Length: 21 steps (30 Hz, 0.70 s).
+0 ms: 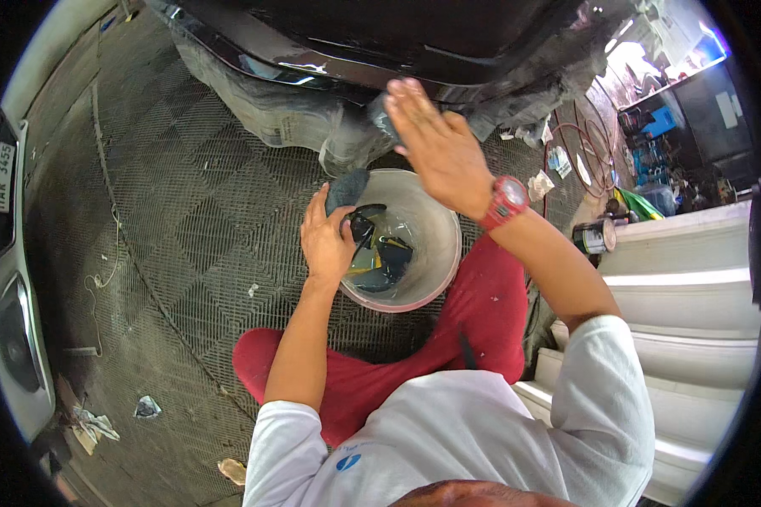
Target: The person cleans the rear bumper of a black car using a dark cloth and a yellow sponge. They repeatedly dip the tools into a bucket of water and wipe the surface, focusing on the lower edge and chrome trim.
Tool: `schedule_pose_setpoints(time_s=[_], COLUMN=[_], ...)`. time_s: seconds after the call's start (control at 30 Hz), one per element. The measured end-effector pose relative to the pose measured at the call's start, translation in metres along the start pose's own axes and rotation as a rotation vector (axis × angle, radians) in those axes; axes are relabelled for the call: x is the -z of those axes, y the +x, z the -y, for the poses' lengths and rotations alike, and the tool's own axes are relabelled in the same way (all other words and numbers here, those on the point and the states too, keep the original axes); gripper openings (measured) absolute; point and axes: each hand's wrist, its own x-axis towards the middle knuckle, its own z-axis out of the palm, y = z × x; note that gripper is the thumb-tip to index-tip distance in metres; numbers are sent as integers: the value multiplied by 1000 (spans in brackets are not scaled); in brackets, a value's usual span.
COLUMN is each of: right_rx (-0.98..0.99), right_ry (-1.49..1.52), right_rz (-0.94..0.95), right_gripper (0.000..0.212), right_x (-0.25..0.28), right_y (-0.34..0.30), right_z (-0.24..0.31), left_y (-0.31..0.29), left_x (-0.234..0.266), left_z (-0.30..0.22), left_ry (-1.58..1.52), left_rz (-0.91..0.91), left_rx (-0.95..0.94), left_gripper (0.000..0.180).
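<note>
A whitish bucket [435, 253] stands between my legs, with water and several dark, sheet-like pieces [393, 258] inside, some with yellow on them. Above its left rim, my left hand [325, 241] is closed round a dark grey sponge [347, 191]. My right hand [435, 152] reaches up to the lower edge of a dark car bumper [355, 76], its fingers nearly straight. Between those fingers and the thumb shows a blue-grey piece that looks like sandpaper [382, 118], partly covered by the hand.
Grey masking sheeting [262, 114] hangs below the bumper. White ribbed panels [676, 291] lie at the right, near a paint can [594, 237] and a reddish hose [588, 135]. Another car [13, 313] stands at the far left. Scraps litter the dark matted floor [177, 220].
</note>
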Motion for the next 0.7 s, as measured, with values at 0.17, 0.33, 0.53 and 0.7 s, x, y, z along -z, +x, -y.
schedule_pose_setpoints(time_s=[0.17,0.33,0.53,0.7], right_rx=[69,57,113,39], right_ry=[-7,-30,24,-19], right_rz=[0,-4,-82,-57], right_gripper=[67,66,64,65], right_x=[-2,2,-8,-1], right_y=[32,6,57,20], right_z=[15,-3,25,11], left_y=[1,2,4,3], left_x=[3,2,3,2], left_z=[-2,-2,-1,-2], left_ry=[11,17,32,21], left_rz=[24,14,21,-3], left_rx=[11,-14,1,-12], left_gripper=[31,32,30,30])
